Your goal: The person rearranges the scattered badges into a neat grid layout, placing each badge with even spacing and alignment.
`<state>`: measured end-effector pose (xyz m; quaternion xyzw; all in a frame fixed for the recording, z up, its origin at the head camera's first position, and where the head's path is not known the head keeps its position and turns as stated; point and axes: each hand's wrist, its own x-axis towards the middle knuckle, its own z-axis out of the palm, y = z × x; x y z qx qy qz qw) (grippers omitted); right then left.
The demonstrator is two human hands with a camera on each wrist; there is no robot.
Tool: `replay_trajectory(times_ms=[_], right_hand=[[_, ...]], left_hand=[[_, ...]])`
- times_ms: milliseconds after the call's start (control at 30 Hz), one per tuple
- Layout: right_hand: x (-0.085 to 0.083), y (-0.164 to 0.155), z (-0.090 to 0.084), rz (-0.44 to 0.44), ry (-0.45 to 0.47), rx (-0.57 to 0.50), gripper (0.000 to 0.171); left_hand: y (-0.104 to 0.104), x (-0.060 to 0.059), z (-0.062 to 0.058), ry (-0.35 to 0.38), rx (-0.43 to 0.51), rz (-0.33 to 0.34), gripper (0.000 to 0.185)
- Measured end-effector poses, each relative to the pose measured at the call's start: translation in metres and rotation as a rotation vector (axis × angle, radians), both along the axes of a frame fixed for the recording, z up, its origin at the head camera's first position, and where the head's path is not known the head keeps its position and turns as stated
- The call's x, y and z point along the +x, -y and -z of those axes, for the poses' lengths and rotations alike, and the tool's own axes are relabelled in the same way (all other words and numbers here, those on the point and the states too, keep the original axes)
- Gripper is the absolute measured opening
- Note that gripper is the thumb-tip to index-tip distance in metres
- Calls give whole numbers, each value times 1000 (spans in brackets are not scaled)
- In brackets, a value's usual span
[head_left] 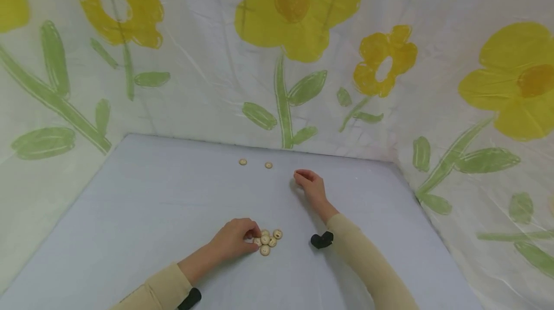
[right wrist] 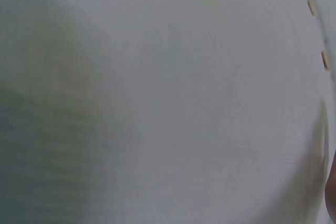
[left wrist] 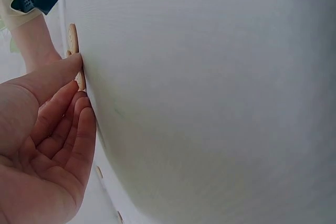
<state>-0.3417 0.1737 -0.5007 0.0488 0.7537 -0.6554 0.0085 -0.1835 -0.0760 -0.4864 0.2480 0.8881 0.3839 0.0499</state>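
Left hand (head_left: 235, 239) fingers curled, touching button pile (head_left: 268, 241) on bench (head_left: 151, 194). Right hand (head_left: 310, 186) curled, fingertips down near two buttons (head_left: 255, 163); grip on anything unclear.

the tabletop (head_left: 151, 214) in front of me is covered in a smooth, pale grey-blue surface. near my edge lies a small cluster of round beige buttons (head_left: 268, 241), touching one another in a loose heap. well apart from them, near the far edge, two more buttons lie flat: one (head_left: 243, 161) to the left, the other (head_left: 268, 165) just beside it. both my hands rest on the tabletop too.
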Motion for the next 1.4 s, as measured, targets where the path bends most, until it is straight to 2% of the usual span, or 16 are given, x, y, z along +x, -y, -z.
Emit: replay_trajectory(times_ms=[267,933,1167,1400], right_hand=[[-8,3,3,42,-38,64,29],[-28,2,3,87,-37,192,31],[-34,-2,5,86,-20,290,29],[-36,4,2,66,-89,440,25]], left_hand=[[1,-1,1,-3,0,4,16],[3,-3,5,5,27,15,16],[2,-2,7,19,24,7,17],[2,-1,3,22,24,3,16]])
